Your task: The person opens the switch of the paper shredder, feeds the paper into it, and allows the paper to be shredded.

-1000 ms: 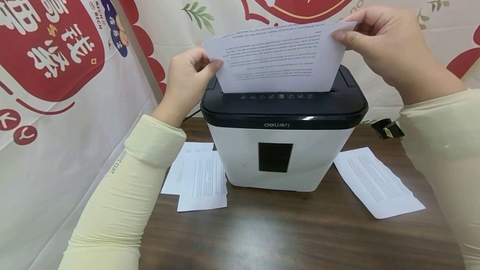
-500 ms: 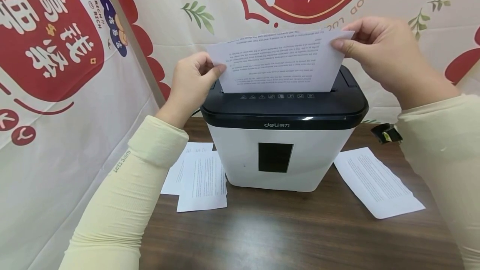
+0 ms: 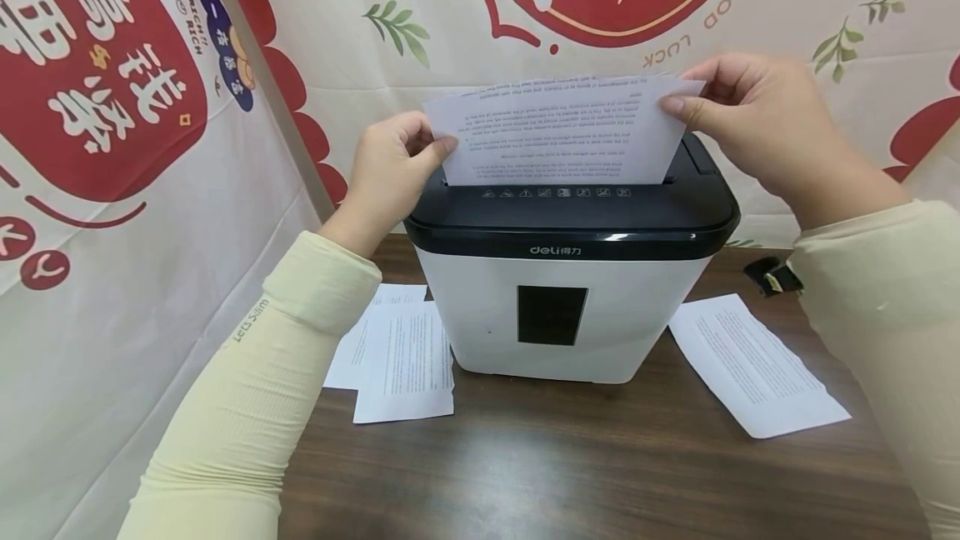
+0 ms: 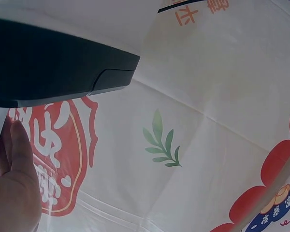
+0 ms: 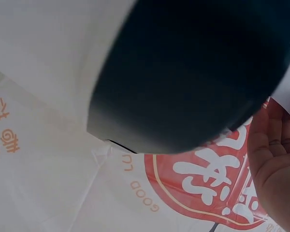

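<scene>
A printed sheet of paper (image 3: 555, 132) stands upright in the slot of a paper shredder (image 3: 570, 315), its lower part hidden inside the black top. My left hand (image 3: 393, 169) pinches the sheet's upper left corner between thumb and fingers. At the upper right corner my right hand (image 3: 765, 127) pinches the same sheet. The left wrist view has the left hand (image 4: 14, 179) at its lower left edge, below the shredder's dark lid (image 4: 53, 65). In the right wrist view, the right hand (image 5: 278, 164) shows at the right edge by a strip of the paper (image 5: 287, 94).
Printed papers (image 3: 405, 365) lie overlapping on the brown table (image 3: 510, 465) left of the shredder. Another printed paper (image 3: 757, 365) lies to its right. Behind hangs a white cloth (image 3: 322, 15) with red prints. A small black object (image 3: 772, 277) sits beside the right sleeve.
The sheet has sunk lower into the shredder slot. Both hands have come down with it, the left one also shifting slightly right. Shredder and loose papers stay put.
</scene>
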### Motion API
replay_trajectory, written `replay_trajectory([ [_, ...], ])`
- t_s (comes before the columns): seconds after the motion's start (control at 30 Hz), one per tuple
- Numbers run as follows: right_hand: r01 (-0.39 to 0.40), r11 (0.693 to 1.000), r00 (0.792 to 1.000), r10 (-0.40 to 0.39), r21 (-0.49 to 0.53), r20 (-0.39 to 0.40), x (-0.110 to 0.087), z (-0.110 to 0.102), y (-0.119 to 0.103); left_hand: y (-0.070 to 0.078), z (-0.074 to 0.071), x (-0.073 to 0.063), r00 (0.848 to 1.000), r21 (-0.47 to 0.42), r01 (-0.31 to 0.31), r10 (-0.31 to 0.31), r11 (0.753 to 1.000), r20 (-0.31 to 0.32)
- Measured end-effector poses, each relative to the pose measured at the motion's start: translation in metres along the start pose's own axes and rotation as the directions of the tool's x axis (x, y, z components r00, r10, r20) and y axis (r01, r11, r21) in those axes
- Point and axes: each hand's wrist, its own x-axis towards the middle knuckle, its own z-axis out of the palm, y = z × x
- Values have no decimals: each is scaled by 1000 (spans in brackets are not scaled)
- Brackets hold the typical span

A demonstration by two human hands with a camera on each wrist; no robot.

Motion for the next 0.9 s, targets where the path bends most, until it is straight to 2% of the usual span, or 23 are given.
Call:
replay_trajectory([
  [0.33, -22, 1000, 1000, 22, -8, 11, -1, 5, 6, -5, 2, 1, 1000, 37, -6, 6, 999, 11],
  [0.57, -19, 1000, 999, 19, -17, 27, 0, 8, 9, -7, 4, 1, 1000, 65, 12, -14, 998, 27],
  [0.9, -7, 998, 999, 10, -62, 37, -2, 13, 12, -12, 6, 1, 999, 113, 0, -5, 994, 45],
])
